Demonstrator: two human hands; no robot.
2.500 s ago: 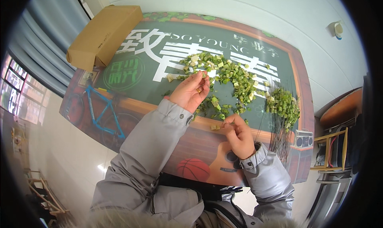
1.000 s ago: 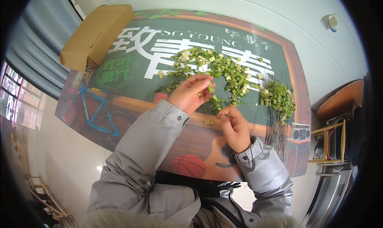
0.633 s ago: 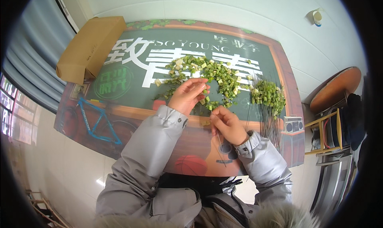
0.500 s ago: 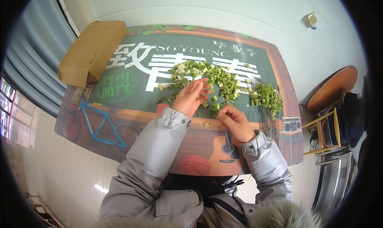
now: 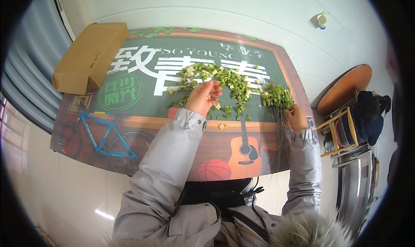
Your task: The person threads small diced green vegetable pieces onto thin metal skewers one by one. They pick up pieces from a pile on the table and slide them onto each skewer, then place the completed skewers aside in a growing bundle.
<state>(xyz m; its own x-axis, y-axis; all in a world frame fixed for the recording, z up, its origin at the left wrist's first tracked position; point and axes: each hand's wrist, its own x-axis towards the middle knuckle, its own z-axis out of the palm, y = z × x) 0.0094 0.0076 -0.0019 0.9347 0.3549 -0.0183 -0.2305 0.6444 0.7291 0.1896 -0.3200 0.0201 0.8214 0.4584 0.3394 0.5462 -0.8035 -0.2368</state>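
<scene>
Chopped green and pale pieces (image 5: 239, 86), which look like cut vegetable stems, lie in a loose ring on the printed table. My left hand (image 5: 202, 98) hovers over the near left side of that ring, fingers curled in. Whatever sits between its fingertips is too small to make out. To the right lies a bunch of thin dark skewers (image 5: 280, 137), their far ends loaded with green pieces (image 5: 276, 96). At the right edge of this bunch, my right hand (image 5: 297, 118) pinches what looks like a thin skewer, mostly hidden by the fingers.
A brown cardboard box (image 5: 90, 57) rests on the table's far left corner. One pale piece (image 5: 222, 126) lies apart near the front. Beyond the table's right edge stand a wooden-framed chair (image 5: 341, 132) and a round brown board (image 5: 344, 89). A blue curtain (image 5: 32, 70) hangs at left.
My right hand has moved right, from the near side of the chopped pieces to the skewer bunch. The left hand stays over the pieces, its fingers still curled. The whole view has shifted slightly.
</scene>
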